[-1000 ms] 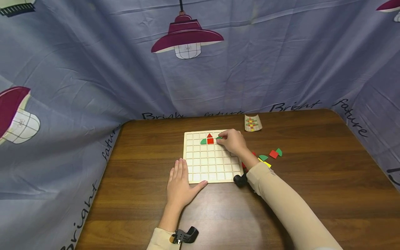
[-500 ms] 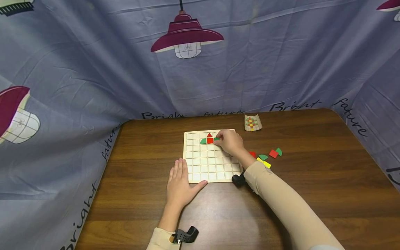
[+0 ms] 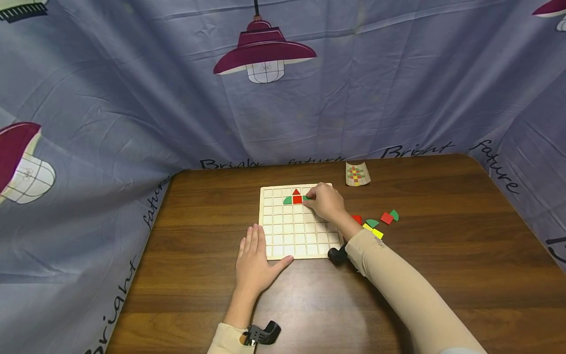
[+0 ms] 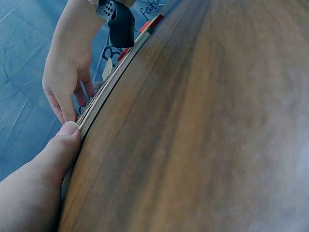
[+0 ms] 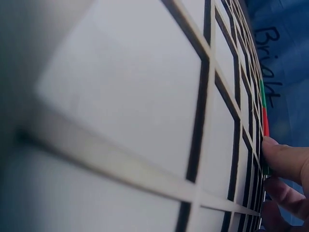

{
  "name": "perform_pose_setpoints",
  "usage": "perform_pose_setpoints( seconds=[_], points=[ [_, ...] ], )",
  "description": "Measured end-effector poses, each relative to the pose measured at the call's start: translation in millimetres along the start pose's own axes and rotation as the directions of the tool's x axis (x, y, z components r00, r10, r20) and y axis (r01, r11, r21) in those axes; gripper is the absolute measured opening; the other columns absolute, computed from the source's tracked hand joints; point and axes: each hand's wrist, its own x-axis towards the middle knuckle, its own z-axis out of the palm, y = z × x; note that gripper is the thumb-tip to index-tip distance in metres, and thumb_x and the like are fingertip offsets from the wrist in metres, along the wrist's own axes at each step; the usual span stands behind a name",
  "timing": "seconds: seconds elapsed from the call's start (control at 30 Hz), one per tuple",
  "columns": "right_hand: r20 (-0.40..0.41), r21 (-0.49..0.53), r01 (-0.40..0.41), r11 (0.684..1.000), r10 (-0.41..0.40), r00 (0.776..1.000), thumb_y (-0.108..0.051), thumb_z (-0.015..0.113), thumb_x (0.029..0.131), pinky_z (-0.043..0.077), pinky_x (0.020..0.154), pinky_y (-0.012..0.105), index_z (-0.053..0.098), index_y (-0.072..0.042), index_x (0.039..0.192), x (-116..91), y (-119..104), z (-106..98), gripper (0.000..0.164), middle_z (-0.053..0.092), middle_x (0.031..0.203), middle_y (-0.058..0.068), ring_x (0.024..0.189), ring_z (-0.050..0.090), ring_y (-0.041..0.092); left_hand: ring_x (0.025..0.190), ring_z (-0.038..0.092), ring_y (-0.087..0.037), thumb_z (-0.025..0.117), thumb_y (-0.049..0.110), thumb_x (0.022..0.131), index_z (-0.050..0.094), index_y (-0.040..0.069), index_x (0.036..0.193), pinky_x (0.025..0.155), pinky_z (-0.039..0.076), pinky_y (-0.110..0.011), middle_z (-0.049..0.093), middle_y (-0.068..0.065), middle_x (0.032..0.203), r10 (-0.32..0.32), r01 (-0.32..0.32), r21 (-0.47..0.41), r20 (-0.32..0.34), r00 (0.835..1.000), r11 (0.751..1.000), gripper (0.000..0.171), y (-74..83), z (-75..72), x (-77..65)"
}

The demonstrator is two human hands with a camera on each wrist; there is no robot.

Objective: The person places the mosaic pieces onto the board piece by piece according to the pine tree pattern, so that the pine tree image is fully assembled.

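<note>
A pale wooden grid board (image 3: 283, 231) lies on the table, several of its squares bare. In its upper rows sit a red triangle (image 3: 296, 192), a red square (image 3: 297, 199) below it and a green quarter-circle tile (image 3: 288, 200) to the left. My right hand (image 3: 327, 201) pinches another green quarter-circle tile (image 3: 305, 197), at the right side of the red square; in the right wrist view the fingers partly hide this tile (image 5: 266, 169). My left hand (image 3: 254, 268) rests against the board's lower left corner with straight fingers, the thumb (image 4: 67, 129) touching the near edge.
Right of the board lie loose tiles: red squares (image 3: 386, 218), green quarter-circles (image 3: 372, 223) and yellow squares (image 3: 377, 234). A curled pattern card (image 3: 357, 174) lies behind them. A printed curtain (image 3: 283, 123) hangs along the table's far edge. Black wrist cameras (image 3: 267, 333) are on both wrists.
My right hand has shifted slightly left with the green quarter-circle tile, bringing it beside the red square. Over the last half second it has barely moved. My left hand has stayed still.
</note>
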Motion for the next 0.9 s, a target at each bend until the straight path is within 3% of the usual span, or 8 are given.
perform_pose_setpoints(
  seconds=[0.3, 0.63, 0.9],
  points=[
    [0.003, 0.0, -0.005, 1.0, 0.005, 1.0, -0.03, 0.075, 0.089, 0.054, 0.082, 0.044, 0.078, -0.014, 0.101, -2, 1, -1, 0.02, 0.068, 0.112, 0.006, 0.099, 0.066, 0.025, 0.156, 0.012, -0.026, 0.044, 0.088, 0.078, 0.018, 0.001, 0.157, 0.127, 0.015, -0.044, 0.017, -0.014, 0.166, 0.009, -0.009, 0.0, -0.005, 1.0, 1.0, 0.121, 1.4, -0.1, 0.3],
    [0.011, -0.008, -0.014, 1.0, 0.014, 1.0, -0.025, 0.074, 0.089, 0.053, 0.076, 0.042, 0.076, -0.014, 0.094, -4, 3, -5, 0.012, 0.069, 0.109, 0.005, 0.094, 0.066, 0.023, 0.156, 0.013, -0.026, 0.044, 0.089, 0.078, 0.019, 0.0, 0.157, 0.126, 0.015, -0.044, 0.018, -0.015, 0.166, 0.008, -0.008, 0.008, -0.009, 1.0, 1.0, 0.122, 1.3, 0.6, 0.6],
    [0.051, 0.019, 0.01, 1.0, -0.011, 0.999, -0.029, 0.071, 0.091, 0.051, 0.067, 0.034, 0.074, -0.015, 0.113, -16, 5, -21, 0.026, 0.067, 0.108, 0.006, 0.088, 0.064, 0.022, 0.156, 0.013, -0.026, 0.045, 0.088, 0.078, 0.019, 0.0, 0.157, 0.126, 0.015, -0.044, 0.018, -0.015, 0.166, 0.002, -0.002, 0.004, -0.005, 1.0, 1.0, 0.121, 0.1, 0.8, -0.1]
  ],
)
